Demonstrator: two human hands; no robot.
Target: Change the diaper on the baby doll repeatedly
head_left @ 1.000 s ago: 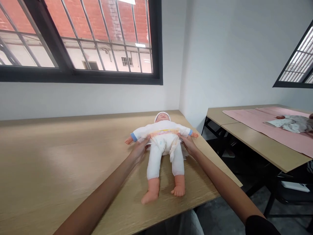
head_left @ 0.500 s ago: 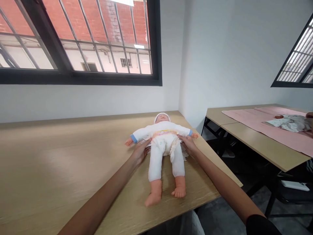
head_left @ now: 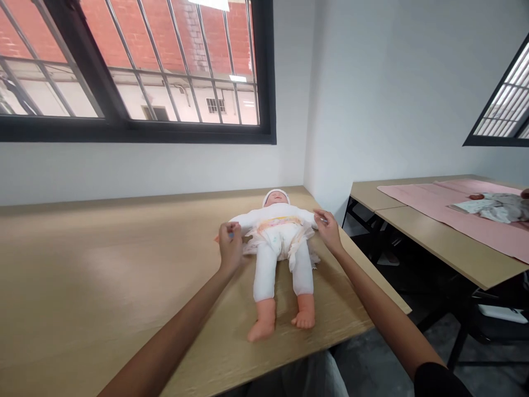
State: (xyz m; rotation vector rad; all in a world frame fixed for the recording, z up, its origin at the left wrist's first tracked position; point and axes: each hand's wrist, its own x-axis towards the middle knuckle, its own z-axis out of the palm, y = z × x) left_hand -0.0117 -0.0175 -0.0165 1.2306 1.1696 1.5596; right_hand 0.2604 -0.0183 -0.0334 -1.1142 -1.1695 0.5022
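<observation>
A baby doll (head_left: 264, 275) in white clothing lies on its back on the wooden table (head_left: 103, 275), head toward the wall and bare feet toward me. A diaper (head_left: 281, 240) is around its hips, with ruffled edges spread at both sides and a coloured band across the belly. My left hand (head_left: 230, 245) is closed at the doll's blue-cuffed sleeve on the left, partly covering it. At the opposite sleeve, my right hand (head_left: 328, 229) has its fingers bent around the cuff, hiding the doll's hand there.
To the right stands another table (head_left: 446, 242) with a pink mat (head_left: 417, 201) and a light-clothed doll (head_left: 491, 207) on it. A chair with a white object (head_left: 502, 314) is below. A barred window (head_left: 173, 132) is above the wall side of my table.
Both my hands have left the diaper's sides and moved outward and up to the doll's sleeves. The diaper's side edges now show uncovered.
</observation>
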